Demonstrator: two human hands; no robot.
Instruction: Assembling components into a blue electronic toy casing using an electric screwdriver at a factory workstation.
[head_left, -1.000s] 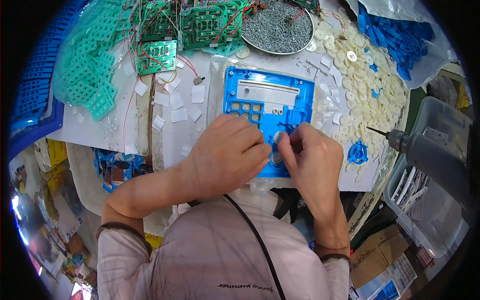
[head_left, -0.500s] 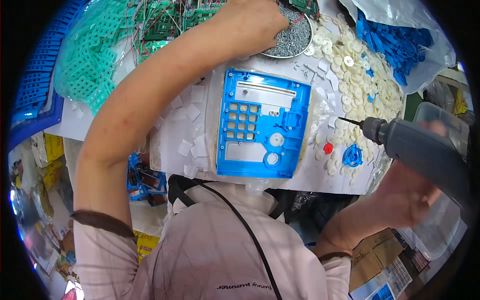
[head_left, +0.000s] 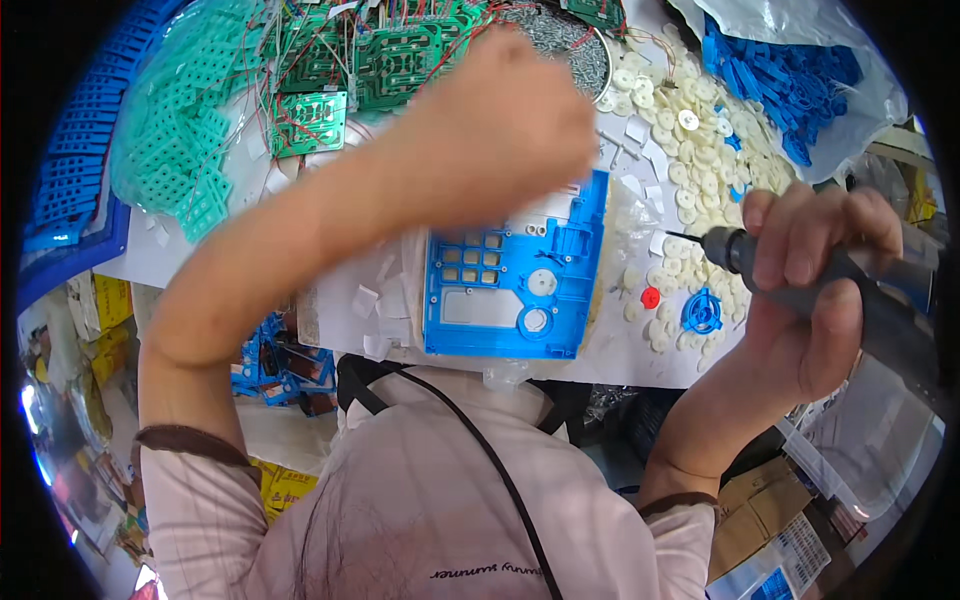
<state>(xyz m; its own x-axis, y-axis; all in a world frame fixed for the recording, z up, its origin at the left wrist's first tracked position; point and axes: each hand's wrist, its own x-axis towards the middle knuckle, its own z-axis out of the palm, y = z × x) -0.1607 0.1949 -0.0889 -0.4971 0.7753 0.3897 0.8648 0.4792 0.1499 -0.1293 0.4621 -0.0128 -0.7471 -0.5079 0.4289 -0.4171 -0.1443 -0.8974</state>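
My left hand (head_left: 525, 125), blurred by motion, is closed above the far part of a blue plastic housing (head_left: 590, 300). Whatever its curled fingers hold is hidden. The housing lies flat before me, with square openings, a white disc and a round ring on its inner side. My right hand (head_left: 815, 270) grips a dark grey electric screwdriver (head_left: 775, 265) at the right. Its thin bit points left, short of the housing and clear of it. Just beyond my left hand is a round metal bowl of screws (head_left: 572, 45), partly covered by the hand.
White discs (head_left: 690, 140) are heaped at the right, near a blue round part (head_left: 702, 312) and a red piece (head_left: 650, 298). Wired green circuit boards (head_left: 310, 122) and bagged teal pads (head_left: 180, 140) lie far left. Blue strips (head_left: 780, 85) fill a bag far right.
My left hand has come out of the screw bowl and moved nearer, over the housing. My right hand has shifted its hold higher on the screwdriver. The housing sits slightly farther left in view.
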